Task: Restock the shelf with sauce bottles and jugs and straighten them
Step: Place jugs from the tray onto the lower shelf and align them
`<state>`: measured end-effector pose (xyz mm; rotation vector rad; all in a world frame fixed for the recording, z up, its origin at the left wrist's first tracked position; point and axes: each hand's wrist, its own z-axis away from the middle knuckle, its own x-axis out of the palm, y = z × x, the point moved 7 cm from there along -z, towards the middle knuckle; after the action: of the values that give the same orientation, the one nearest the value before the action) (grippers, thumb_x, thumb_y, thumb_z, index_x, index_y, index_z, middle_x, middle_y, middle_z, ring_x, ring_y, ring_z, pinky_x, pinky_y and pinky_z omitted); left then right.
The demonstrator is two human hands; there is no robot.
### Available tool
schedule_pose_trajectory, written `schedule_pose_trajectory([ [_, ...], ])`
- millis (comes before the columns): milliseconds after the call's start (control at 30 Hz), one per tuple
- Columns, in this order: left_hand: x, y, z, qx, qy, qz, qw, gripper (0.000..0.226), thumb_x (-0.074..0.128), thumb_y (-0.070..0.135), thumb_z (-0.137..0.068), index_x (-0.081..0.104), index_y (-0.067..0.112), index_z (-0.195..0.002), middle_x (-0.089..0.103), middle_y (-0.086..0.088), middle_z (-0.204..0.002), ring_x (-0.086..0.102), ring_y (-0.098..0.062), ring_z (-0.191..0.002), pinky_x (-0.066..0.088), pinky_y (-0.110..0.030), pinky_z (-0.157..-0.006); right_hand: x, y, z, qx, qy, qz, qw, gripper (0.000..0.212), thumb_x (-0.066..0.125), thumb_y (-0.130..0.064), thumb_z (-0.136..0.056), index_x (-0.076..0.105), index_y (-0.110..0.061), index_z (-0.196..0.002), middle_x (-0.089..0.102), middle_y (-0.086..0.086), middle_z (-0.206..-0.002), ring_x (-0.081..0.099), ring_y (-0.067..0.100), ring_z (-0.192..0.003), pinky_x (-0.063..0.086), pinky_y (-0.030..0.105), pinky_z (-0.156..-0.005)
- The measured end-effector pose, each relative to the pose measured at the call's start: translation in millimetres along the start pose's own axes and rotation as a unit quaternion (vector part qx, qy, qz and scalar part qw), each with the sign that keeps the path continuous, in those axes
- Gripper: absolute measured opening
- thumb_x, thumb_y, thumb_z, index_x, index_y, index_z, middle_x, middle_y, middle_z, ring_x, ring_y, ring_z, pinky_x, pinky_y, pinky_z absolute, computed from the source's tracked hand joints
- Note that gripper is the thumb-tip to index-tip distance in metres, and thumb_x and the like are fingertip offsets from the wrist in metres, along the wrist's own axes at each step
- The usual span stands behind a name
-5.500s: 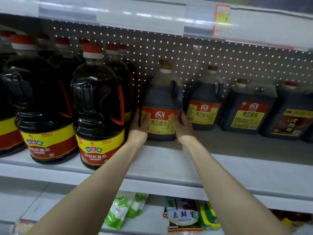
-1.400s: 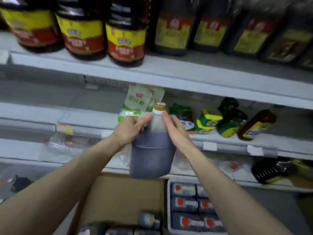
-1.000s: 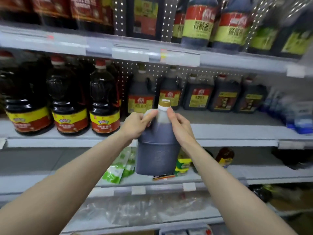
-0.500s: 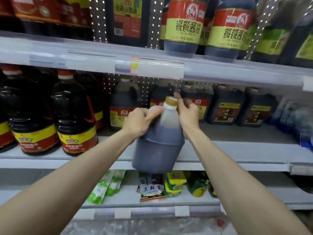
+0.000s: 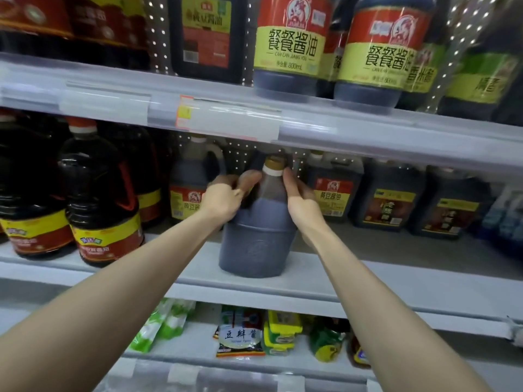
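Observation:
A dark soy sauce jug point(image 5: 259, 239) with a gold cap sits at the front of the middle shelf point(image 5: 368, 281), its plain back side facing me. My left hand point(image 5: 226, 198) grips its handle near the neck. My right hand point(image 5: 301, 198) holds the jug's right shoulder, fingers curved along the neck. Behind it stand matching jugs with red and yellow labels, one on the left point(image 5: 192, 185) and one on the right point(image 5: 334, 190).
Big red-capped bottles point(image 5: 99, 199) fill the shelf's left end. Dark square jugs point(image 5: 390, 199) line the right side. The upper shelf point(image 5: 254, 120) hangs low over the jug's cap and carries labelled bottles point(image 5: 288, 46). Sauce packets point(image 5: 240, 332) lie on the shelf below.
Both hands lifted the jug from the box on the floor up to the middle shelf. It now rests on the shelf's front, in front of the jug placed earlier.

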<state>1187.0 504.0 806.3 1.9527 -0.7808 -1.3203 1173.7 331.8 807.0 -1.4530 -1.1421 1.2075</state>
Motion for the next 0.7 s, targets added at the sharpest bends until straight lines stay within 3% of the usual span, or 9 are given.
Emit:
schedule_pose_trajectory([
  [133,2,-7,4,-0.011,0.021,0.081,0.996,0.041,0.054,0.045,-0.093,0.069,0.011,-0.112,0.070,-0.008,-0.103,0.063,-0.021,-0.099,0.037,-0.019,-0.072,8,10,-6,-0.016,-0.021,-0.001,1.000,0.021,0.048,-0.047,-0.096,0.055,-0.033,-0.109,0.058,-0.009,-0.107,0.051,0.010,-0.104,0.035,0.024,-0.092],
  [200,1,-7,4,-0.021,0.027,0.111,0.993,0.044,0.054,0.048,-0.092,0.070,0.011,-0.111,0.067,-0.003,-0.095,0.060,-0.016,-0.092,0.036,-0.016,-0.069,10,14,-12,-0.028,-0.016,-0.007,0.999,0.018,0.049,-0.047,-0.095,0.056,-0.033,-0.106,0.058,-0.010,-0.102,0.053,0.011,-0.102,0.038,0.026,-0.092],
  [400,8,-15,3,-0.039,0.018,0.156,0.987,0.045,0.050,0.051,-0.093,0.067,0.009,-0.097,0.066,-0.006,-0.091,0.059,-0.019,-0.086,0.045,-0.032,-0.076,13,27,-10,-0.052,-0.032,0.010,0.998,0.042,0.048,-0.044,-0.097,0.050,-0.029,-0.136,0.055,-0.008,-0.127,0.048,0.010,-0.117,0.036,0.025,-0.100],
  [500,7,-20,7,-0.029,0.023,0.197,0.980,0.035,0.048,0.042,-0.097,0.065,0.012,-0.095,0.067,-0.002,-0.090,0.059,-0.014,-0.084,0.046,-0.029,-0.077,13,30,-8,-0.048,-0.031,0.016,0.998,0.047,0.046,-0.045,-0.097,0.042,-0.032,-0.143,0.049,-0.005,-0.141,0.044,0.013,-0.125,0.033,0.025,-0.100],
  [567,10,-27,12,-0.038,0.017,0.231,0.972,0.024,0.046,0.037,-0.099,0.063,0.019,-0.100,0.065,0.007,-0.091,0.058,-0.008,-0.088,0.045,-0.025,-0.079,12,32,-6,-0.050,-0.029,0.021,0.998,0.050,0.044,-0.044,-0.098,0.037,-0.032,-0.146,0.045,-0.006,-0.146,0.040,0.015,-0.131,0.030,0.023,-0.102],
  [633,17,-41,18,-0.063,0.003,0.248,0.967,0.030,0.043,0.035,-0.101,0.062,0.015,-0.113,0.066,0.004,-0.101,0.058,-0.010,-0.096,0.043,-0.025,-0.083,13,36,1,-0.054,-0.025,0.031,0.998,0.051,0.042,-0.042,-0.100,0.031,-0.033,-0.149,0.040,-0.007,-0.149,0.037,0.014,-0.136,0.028,0.023,-0.105],
  [700,25,-55,23,-0.097,-0.014,0.252,0.963,0.038,0.041,0.040,-0.101,0.061,0.010,-0.113,0.066,0.000,-0.105,0.058,-0.013,-0.099,0.045,-0.029,-0.086,14,44,12,-0.052,-0.021,0.063,0.996,0.055,0.041,-0.041,-0.101,0.021,-0.034,-0.151,0.032,-0.006,-0.153,0.031,0.016,-0.140,0.027,0.030,-0.112],
])
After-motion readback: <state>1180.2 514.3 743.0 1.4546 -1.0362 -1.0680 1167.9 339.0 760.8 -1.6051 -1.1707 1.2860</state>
